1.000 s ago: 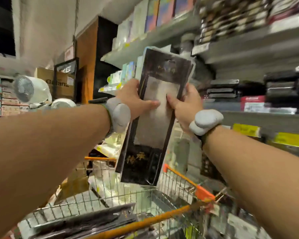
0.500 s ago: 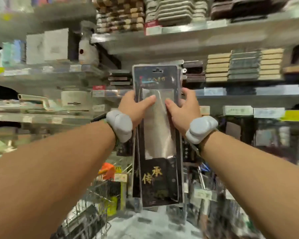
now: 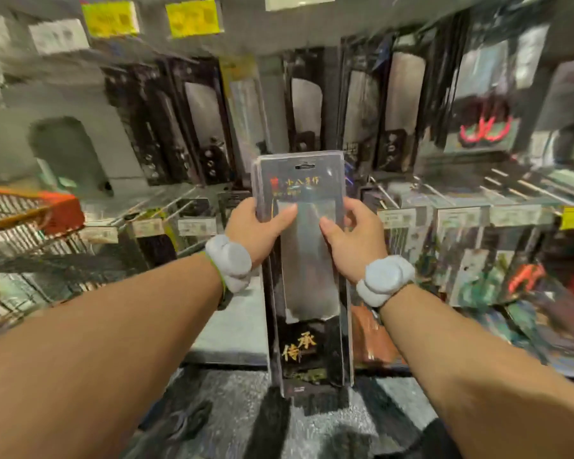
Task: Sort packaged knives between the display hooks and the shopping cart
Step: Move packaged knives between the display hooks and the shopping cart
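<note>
Hands point(image 3: 307, 231) pinch our clear-fronted black knife package point(image 3: 307, 273) by both edges, upright, so its hang-hole faces the far display hooks point(image 3: 391, 197).

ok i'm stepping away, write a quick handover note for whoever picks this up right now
Left hand: grips the left edge of the packaged knife, thumb across its front.
Right hand: grips the right edge, thumb on the front.
The pack is upright, hang hole at the top, held in front of the display hooks; more packs seem stacked behind it.
Other knife packs hang on the upper row.
Shopping cart sits to the left; its contents are too blurred to read.
Done: pack in hand, facing the display.
Left: hang it on a hook, then carry on sorting.
</note>
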Available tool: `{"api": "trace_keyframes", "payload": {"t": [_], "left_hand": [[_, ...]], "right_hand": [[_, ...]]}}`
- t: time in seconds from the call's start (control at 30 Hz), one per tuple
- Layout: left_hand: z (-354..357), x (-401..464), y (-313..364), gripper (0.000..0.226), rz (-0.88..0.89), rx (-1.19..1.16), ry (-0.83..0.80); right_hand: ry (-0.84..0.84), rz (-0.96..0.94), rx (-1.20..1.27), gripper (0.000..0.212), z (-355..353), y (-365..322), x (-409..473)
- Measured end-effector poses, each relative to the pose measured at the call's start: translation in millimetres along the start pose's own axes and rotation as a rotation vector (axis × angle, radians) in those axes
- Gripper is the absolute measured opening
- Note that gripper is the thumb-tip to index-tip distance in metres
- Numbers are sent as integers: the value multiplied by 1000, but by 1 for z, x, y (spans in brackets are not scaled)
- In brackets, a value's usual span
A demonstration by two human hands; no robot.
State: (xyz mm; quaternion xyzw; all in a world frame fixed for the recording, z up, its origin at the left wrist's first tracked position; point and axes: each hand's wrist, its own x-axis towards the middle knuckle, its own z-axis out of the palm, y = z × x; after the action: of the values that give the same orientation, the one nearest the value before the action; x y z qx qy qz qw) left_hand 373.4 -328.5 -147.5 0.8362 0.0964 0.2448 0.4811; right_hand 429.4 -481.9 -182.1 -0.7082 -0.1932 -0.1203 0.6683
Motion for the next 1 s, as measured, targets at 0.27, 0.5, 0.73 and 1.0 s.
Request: {"api": "trace_keyframes", "payload": {"t": [0.27,0.5,0.73,1.0], "left_hand": [[56,35,-73,78,-129,67,-140],[73,47,-104,65,-292,36,1],[84,53,-120,57,-207,96,-18],[88,50,-122,22,-185,157,-62]], "right_hand": [[40,211,62,26,5,107,-2],[-29,240,-20,31,6,144,18],[-86,348,20,20,-11,175,28],[-98,338,-103,9,-51,204,15]]}}
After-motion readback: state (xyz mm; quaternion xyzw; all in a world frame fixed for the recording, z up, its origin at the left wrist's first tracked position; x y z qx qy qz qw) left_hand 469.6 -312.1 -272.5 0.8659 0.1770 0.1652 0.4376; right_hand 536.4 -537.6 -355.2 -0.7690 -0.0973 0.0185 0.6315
